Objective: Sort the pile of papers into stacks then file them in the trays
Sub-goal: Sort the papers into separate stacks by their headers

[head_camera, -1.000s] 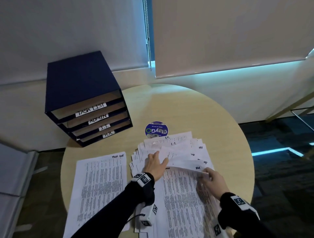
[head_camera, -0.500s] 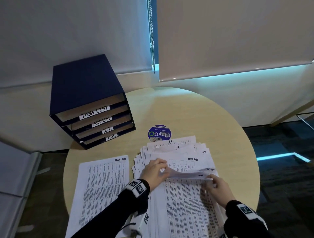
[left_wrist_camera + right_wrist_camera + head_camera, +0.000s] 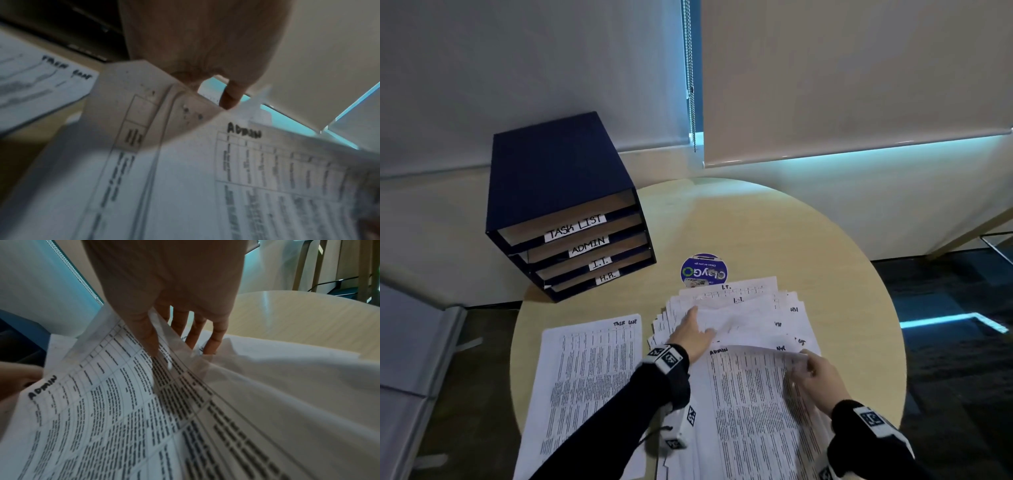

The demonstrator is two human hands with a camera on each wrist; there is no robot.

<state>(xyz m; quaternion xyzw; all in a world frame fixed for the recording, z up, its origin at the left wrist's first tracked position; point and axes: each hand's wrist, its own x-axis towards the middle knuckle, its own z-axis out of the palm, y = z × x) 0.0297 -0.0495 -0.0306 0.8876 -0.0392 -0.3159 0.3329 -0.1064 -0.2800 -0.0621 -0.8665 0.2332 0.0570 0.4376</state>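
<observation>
A dark blue tray unit (image 3: 561,192) stands at the table's back left, its slots labelled TASK LIST, ADMIN, I.T. and H.R. A fanned pile of papers (image 3: 753,308) lies mid-table. My left hand (image 3: 693,329) rests flat on the pile with straight fingers; one fingertip (image 3: 228,99) touches paper. My right hand (image 3: 803,365) pinches the top right edge of a printed sheet marked ADMIN (image 3: 750,404), thumb (image 3: 153,348) on top and fingers under it, so the edge curls up. A sheet marked TASK LIST (image 3: 585,387) lies flat at the left.
The round wooden table (image 3: 774,233) carries a blue round sticker (image 3: 703,270) just behind the pile. Window blinds and a bead cord (image 3: 690,85) hang behind the table. Dark carpet lies to the right, past the table's edge.
The ADMIN sheet now lies on top toward me, its right edge in my right hand. My left hand has let go of the lifted edge and lies flat, farther up the pile.
</observation>
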